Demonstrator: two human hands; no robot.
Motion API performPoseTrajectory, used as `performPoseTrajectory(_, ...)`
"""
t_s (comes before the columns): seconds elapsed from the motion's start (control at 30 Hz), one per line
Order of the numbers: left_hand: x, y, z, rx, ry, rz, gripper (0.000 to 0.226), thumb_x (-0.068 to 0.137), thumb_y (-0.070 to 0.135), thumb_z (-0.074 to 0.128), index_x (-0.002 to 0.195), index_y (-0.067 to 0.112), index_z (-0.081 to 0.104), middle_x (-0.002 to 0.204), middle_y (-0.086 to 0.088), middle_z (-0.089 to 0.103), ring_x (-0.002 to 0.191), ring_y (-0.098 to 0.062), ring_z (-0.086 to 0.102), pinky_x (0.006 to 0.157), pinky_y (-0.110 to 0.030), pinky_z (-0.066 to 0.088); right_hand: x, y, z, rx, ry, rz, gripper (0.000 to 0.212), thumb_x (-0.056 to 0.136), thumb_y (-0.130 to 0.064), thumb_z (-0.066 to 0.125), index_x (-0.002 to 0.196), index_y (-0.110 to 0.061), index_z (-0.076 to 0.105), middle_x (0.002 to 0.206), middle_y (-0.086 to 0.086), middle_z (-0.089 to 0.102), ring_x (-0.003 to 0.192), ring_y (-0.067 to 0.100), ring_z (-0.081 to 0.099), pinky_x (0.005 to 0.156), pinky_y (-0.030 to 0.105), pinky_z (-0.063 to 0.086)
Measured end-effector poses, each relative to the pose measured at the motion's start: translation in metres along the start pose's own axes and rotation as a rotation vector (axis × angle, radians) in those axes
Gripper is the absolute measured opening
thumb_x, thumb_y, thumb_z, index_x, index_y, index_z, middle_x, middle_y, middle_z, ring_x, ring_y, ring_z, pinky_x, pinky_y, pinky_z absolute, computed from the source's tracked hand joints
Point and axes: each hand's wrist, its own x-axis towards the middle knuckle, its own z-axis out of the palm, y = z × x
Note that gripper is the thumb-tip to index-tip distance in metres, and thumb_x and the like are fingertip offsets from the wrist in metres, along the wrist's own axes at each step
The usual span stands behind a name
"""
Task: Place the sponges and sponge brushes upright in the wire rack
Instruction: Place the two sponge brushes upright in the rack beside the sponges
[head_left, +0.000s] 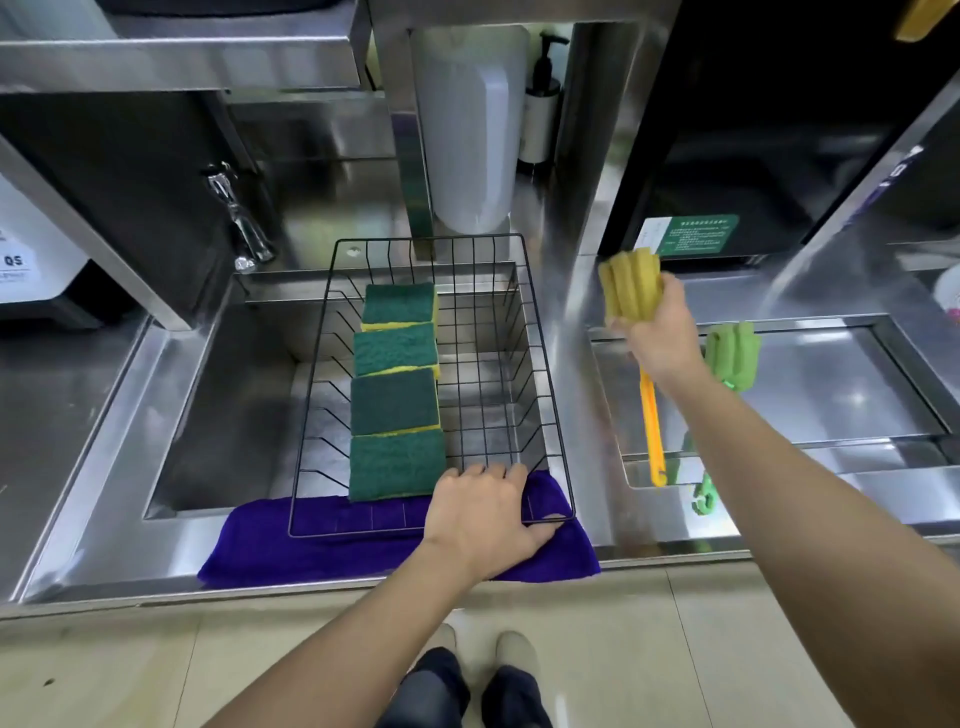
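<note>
Your right hand (662, 340), right of centre, is closed around the yellow brush (631, 288), head up, handle hanging below; your left hand (488, 512) clamps the rack (540, 364) rim, four sponges (395, 400) upright inside.

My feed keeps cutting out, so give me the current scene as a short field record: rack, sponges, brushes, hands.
rack: black wire rack over the sink, near edge on a purple cloth
sponges: four in a row in the rack's left side
yellow brush: lifted, held by its sponge head
green brush: lying on the right counter
left hand: on the rack's near rim
right hand: holding the yellow brush
</note>
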Motion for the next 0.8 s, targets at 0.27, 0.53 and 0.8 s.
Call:
performPoseTrajectory(0.27, -0.01, -0.016, -0.001, -0.016, 0.022, 0.05, 0.061, 0.086, 0.068, 0.037, 0.119, 0.018, 0.05, 0.116, -0.003, 0.061, 0.108, -0.024, 0.052, 0.09, -0.037, 0.038, 0.002, -0.08, 0.014, 0.525, 0.003, 0.007, 0.07, 0.085, -0.018, 0.063, 0.14, -0.02, 0.02, 0.112, -0.001, 0.051, 0.089, 0.02, 0.058, 0.045, 0.029, 0.056)
performPoseTrajectory(0.53, -0.014, -0.019, 0.0, -0.06, 0.005, 0.071, 0.063, 0.089, 0.064, 0.038, 0.122, 0.012, 0.049, 0.121, -0.01, 0.059, 0.112, -0.028, 0.05, 0.096, -0.04, 0.036, -0.029, -0.078, 0.1, 0.588, -0.323, 0.223, 0.067, 0.092, -0.006, 0.051, 0.142, -0.031, 0.012, 0.116, -0.002, 0.045, 0.1, 0.024, 0.052, 0.062, 0.043, 0.061)
performPoseTrajectory(0.8, -0.015, -0.021, 0.0, -0.08, -0.024, 0.105, 0.059, 0.091, 0.06, 0.038, 0.121, 0.01, 0.049, 0.119, -0.012, 0.057, 0.112, -0.029, 0.048, 0.097, -0.043, 0.035, -0.04, -0.05, 0.152, 0.17, -0.399, 0.36, 0.085, 0.085, -0.017, 0.064, 0.146, -0.025, 0.005, 0.138, 0.001, 0.038, 0.125, 0.029, 0.044, 0.095, 0.052, 0.049)
